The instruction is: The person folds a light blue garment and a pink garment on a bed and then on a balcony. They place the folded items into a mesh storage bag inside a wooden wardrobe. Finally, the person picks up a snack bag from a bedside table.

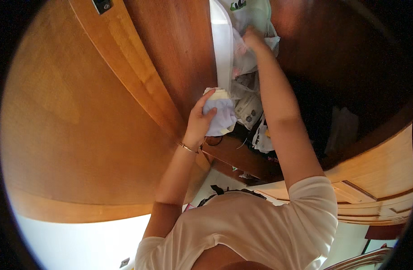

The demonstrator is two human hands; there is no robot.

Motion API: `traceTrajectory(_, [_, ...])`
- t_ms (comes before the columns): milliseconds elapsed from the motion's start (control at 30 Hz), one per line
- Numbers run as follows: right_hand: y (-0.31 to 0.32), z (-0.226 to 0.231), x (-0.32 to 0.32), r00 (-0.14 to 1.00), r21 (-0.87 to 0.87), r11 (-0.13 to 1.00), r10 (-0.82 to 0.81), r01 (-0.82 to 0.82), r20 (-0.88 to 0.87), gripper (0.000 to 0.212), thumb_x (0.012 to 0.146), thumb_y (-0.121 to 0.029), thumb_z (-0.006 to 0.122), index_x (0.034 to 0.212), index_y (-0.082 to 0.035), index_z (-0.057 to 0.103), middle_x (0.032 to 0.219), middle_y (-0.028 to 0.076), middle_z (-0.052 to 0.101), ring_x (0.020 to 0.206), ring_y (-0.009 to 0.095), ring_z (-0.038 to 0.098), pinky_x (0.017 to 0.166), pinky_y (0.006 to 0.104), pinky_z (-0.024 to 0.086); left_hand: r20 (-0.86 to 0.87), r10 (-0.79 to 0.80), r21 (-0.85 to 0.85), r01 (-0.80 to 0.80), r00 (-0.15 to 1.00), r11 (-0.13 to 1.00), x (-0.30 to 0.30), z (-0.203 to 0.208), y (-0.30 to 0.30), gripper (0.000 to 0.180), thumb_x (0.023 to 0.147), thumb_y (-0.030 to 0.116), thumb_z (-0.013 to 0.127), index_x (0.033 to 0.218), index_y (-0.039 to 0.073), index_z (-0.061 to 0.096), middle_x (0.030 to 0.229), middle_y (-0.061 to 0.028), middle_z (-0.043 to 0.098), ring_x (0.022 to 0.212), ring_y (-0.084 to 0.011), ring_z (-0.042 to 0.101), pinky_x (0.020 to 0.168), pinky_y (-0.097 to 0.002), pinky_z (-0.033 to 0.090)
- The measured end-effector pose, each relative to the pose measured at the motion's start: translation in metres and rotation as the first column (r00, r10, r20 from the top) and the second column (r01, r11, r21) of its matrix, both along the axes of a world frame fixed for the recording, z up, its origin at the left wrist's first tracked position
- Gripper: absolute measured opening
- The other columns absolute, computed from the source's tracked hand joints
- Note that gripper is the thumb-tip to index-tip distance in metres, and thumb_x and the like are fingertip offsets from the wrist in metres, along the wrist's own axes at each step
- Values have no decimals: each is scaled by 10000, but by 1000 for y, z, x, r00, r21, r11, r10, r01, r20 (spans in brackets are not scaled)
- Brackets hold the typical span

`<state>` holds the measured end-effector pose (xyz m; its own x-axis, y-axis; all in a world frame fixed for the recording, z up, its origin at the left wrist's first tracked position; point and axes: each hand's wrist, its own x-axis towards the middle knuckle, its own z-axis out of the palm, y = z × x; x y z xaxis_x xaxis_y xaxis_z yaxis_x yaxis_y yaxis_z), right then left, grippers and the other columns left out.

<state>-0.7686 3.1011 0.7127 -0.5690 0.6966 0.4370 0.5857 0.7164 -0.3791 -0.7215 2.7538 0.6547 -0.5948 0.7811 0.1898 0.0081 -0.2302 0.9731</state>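
Note:
My left hand [200,120] grips a small bundle of pale lavender and cream folded cloth [221,113] at the edge of a wooden cupboard shelf. My right hand [253,38] reaches far up into the cupboard and presses into a heap of white plastic bags and fabric [247,56]; whether its fingers grip anything there is unclear. A thin bracelet [188,148] circles my left wrist. I wear a white short-sleeved shirt [256,225].
An open wooden cupboard door [98,112] fills the left side. A white vertical strip [222,42] runs beside the bags. The shelf [242,157] carries several printed packets and dark items [256,130]. The cupboard's dark interior [346,67] lies right. Wooden drawers [377,193] sit lower right.

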Motion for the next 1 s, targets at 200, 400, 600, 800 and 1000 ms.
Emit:
traceTrajectory(200, [11,-7,-13,920,-462,878,279,-128,275,425,720,-244,601,1067,-6,541,953,161,585,808,244,574,681,409,468,49,-25,55,22,998,998,-15,-27,8,467,796,-103,478,1225,82,462,1217,-56,450,1071,-131,436,901,-227,346])
traceTrajectory(400, [-19,-40,-30,936,-585,767,351,-265,36,431,723,-231,603,1084,-5,536,937,172,588,778,255,578,675,414,474,4,-28,50,28,1000,998,-21,-36,18,461,799,-91,479,1223,90,465,1214,-55,454,1060,-136,443,899,-230,352])
traceTrajectory(600, [1,-6,1,854,-666,556,179,-497,-488,437,727,-218,605,1101,-4,530,922,184,590,747,267,582,668,419,481,68,-80,110,73,994,991,-19,-39,18,460,797,-86,484,1222,88,463,1210,-53,456,1046,-132,448,891,-228,361])
traceTrajectory(800, [44,49,68,741,162,976,1,-147,671,362,656,-213,686,987,-77,634,928,132,628,779,231,613,672,385,495,68,-104,126,94,992,987,-18,-36,22,459,798,-88,478,1224,82,459,1202,-50,463,1041,-132,457,888,-232,367])
traceTrajectory(1000, [15,18,53,949,-108,977,-148,184,279,403,587,-236,731,919,-29,636,838,107,642,679,225,616,632,358,493,64,-83,78,78,994,994,-18,-27,11,467,792,-86,485,1227,78,455,1206,-51,463,1054,-142,458,896,-240,366])
